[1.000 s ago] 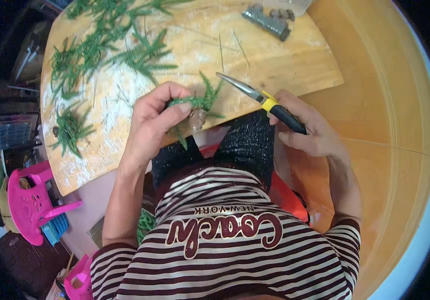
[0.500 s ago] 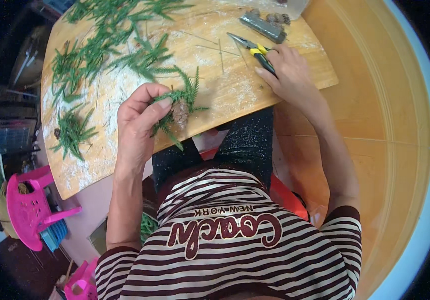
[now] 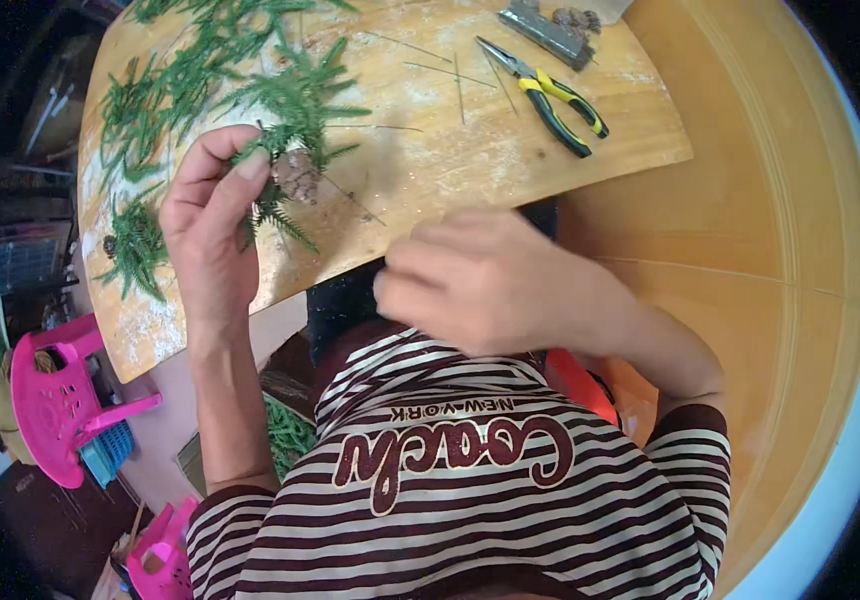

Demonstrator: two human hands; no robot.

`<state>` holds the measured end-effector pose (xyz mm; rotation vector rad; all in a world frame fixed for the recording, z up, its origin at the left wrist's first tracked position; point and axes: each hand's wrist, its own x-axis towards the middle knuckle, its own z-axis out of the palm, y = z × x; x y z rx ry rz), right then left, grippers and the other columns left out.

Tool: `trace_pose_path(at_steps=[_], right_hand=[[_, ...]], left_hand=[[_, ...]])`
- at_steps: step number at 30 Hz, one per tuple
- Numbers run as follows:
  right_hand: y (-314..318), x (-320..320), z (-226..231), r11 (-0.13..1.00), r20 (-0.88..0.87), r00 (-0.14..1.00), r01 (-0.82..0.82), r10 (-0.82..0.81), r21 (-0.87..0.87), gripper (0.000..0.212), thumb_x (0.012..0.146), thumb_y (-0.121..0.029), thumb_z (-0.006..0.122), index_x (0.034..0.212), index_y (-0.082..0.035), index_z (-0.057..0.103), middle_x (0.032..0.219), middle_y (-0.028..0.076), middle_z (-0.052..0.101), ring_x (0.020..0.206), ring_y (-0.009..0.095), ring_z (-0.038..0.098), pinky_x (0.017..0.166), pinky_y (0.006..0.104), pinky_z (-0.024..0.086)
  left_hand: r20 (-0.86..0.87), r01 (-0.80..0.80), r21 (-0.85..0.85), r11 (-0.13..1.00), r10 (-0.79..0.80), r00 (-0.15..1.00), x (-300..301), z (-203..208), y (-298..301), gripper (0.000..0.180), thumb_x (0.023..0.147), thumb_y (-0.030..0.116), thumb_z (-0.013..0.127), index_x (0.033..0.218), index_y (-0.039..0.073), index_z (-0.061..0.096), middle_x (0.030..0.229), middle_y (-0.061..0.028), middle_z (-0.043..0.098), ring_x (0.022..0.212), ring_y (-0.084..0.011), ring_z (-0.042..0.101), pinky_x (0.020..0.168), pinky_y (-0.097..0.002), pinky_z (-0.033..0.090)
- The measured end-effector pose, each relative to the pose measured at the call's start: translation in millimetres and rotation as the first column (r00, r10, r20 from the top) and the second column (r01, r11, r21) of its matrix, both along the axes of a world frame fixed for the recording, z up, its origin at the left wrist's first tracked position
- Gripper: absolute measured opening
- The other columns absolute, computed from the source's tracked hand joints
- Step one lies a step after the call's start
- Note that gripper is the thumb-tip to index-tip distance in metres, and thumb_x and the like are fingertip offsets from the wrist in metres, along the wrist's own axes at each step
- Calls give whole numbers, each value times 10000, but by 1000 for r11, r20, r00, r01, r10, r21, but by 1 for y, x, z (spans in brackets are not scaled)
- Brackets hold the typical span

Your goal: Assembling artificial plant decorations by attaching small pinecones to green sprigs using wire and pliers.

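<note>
My left hand (image 3: 218, 195) is closed, thumb and fingers pinching a green artificial pine sprig (image 3: 285, 218) above the table's near edge. A brown pine cone (image 3: 297, 177) sits against the sprig, and a thin wire (image 3: 355, 199) slants from beside it toward the near edge. My right hand (image 3: 485, 280) is over my lap, apart from the sprig; motion blurs its fingers, and I cannot make out anything in them. On the right part of the table lie long-nose pliers (image 3: 555, 105) with yellow and black handles, their jaws pointing to the far left.
Loose green sprigs (image 3: 175, 110) cover the table's left side, and another sprig with a small cone (image 3: 137, 245) lies near its left edge. Several thin wires (image 3: 460, 85) lie mid-table. A grey bundle (image 3: 547, 38) and cones (image 3: 578, 20) are at the far right. A pink chair (image 3: 65, 400) stands lower left.
My right hand has let go of the pliers, leaving them on the table, and moved left and nearer my lap. My left hand has shifted left and slightly away with the sprig and pine cone.
</note>
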<state>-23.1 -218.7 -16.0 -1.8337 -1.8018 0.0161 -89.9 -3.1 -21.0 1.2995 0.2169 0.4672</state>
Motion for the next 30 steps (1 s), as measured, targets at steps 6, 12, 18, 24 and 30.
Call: trace_pose_path(at_steps=[6, 12, 18, 24, 30], right_hand=[[21, -8, -5, 993, 122, 991, -49, 63, -111, 125, 692, -139, 579, 760, -34, 568, 757, 67, 555, 689, 192, 579, 602, 301, 473], [39, -20, -11, 926, 204, 904, -372, 376, -58, 46, 638, -87, 597, 615, -58, 624, 647, 51, 614, 696, 185, 625, 571, 304, 486], [52, -66, 7, 834, 193, 841, -419, 506, -360, 100, 663, -169, 629, 722, -149, 708, 687, -1, 657, 681, 195, 625, 506, 358, 442], [49, -96, 39, 843, 330, 803, -354, 496, -404, 219, 770, -253, 545, 840, -126, 710, 737, 52, 656, 675, 278, 600, 508, 443, 427], [60, -142, 45, 948, 627, 730, -91, 273, -306, 283, 791, -294, 534, 922, -105, 699, 823, 99, 659, 666, 284, 600, 546, 473, 432]], left_hand=[[24, -4, 211, 978, -1, 1000, -1, 6, -6, 149, 849, -2, 590, 996, -21, 584, 889, -13, 595, 753, -49, 513, 688, -172, 405], [176, -75, 447, 891, -5, 984, -8, 12, -11, 195, 843, -41, 580, 1029, -18, 526, 899, -40, 572, 714, -51, 470, 624, -172, 376], [257, -64, 457, 887, -63, 964, 3, 18, -34, 270, 833, -64, 574, 1078, -18, 469, 955, -84, 559, 763, -76, 482, 638, -175, 376], [369, -232, 555, 799, 15, 929, 0, 15, -38, 225, 819, -72, 573, 1031, -26, 514, 988, -127, 564, 829, -140, 517, 756, -234, 414], [215, 53, 821, 568, -394, 894, 15, 36, -49, 195, 745, -55, 600, 936, -14, 614, 961, -157, 579, 888, -224, 544, 821, -315, 412]])
